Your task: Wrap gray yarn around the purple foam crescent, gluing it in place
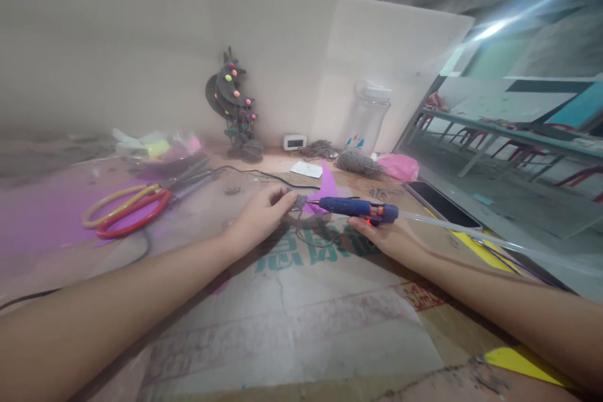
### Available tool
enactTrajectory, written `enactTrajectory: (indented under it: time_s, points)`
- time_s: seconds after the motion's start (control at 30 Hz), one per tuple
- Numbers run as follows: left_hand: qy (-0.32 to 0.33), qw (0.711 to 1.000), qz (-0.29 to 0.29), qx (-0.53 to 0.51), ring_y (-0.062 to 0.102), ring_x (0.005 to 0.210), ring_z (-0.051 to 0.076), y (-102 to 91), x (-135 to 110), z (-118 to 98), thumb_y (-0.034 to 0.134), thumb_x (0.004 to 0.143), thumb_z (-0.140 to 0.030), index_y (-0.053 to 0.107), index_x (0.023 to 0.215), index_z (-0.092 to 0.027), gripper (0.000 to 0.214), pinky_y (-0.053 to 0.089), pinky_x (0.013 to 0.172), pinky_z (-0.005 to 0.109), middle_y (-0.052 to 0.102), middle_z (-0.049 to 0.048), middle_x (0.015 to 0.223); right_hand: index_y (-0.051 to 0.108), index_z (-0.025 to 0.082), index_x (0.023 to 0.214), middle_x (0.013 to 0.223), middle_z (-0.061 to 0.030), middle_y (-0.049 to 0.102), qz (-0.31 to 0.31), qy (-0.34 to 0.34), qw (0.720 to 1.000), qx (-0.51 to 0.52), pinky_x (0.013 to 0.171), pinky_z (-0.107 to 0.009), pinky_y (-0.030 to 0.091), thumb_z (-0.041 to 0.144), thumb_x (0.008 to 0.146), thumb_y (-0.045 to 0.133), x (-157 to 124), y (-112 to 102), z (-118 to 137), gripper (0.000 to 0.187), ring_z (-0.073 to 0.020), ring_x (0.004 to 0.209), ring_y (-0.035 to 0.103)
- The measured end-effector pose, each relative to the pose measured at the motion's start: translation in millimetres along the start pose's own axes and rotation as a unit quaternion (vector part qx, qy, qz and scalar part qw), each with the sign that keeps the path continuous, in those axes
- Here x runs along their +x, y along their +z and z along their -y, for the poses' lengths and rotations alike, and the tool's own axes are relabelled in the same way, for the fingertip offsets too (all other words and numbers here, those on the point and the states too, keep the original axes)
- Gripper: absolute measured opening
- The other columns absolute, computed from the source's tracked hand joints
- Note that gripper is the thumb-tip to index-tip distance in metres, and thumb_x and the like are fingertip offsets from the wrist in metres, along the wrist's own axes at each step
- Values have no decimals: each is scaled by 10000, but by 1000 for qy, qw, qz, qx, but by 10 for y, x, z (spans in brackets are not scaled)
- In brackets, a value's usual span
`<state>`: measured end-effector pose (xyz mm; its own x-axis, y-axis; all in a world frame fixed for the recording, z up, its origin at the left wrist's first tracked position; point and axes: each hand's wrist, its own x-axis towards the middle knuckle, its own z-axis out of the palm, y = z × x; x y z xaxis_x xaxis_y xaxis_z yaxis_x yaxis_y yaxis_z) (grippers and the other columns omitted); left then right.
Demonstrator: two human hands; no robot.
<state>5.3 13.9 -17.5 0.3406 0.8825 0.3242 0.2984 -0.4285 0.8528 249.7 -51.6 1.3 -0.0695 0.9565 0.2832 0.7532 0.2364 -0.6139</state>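
My right hand (372, 233) is wrapped round a blue hot glue gun (353, 206), whose small red light glows underneath. A long clear glue stick (433, 221) sticks out of its back end. Between thumb and fingers, my left hand (266, 213) pinches a small grey piece (300, 201), too small to name surely. The gun's nozzle points left and meets or nearly meets that piece. Just behind the nozzle, a pointed purple sheet (328, 183) lies on the table. A thin grey strand loops below the two hands.
Large scissors (134, 210) with red and yellow handles lie left. At the back are a decorated grey moon shape (230, 100), a small digital clock (294, 142), a clear bottle (367, 119) and grey yarn (360, 164). A phone (443, 204) lies right, near the table edge.
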Motion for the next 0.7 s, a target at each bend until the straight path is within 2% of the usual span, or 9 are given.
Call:
enactTrajectory:
  time_s: [0.33, 0.7]
  points:
    - [-3, 1000, 2, 13, 446, 638, 135, 8, -11, -8, 469, 902, -402, 414, 663, -196, 320, 326, 615, 271, 409, -50, 640, 636, 223, 771, 707, -18, 704, 1, 29, 1000, -1, 575, -274, 507, 536, 782, 576, 6, -4, 57, 319, -221, 674, 658]
    - [13, 999, 9, 48, 415, 628, 135, -21, -38, -96, 470, 906, -373, 405, 655, -197, 314, 311, 612, 275, 416, -46, 634, 646, 213, 694, 640, -5, 669, -11, 43, 999, -21, 558, -262, 475, 558, 790, 556, 27, -10, 14, 369, -190, 616, 619]
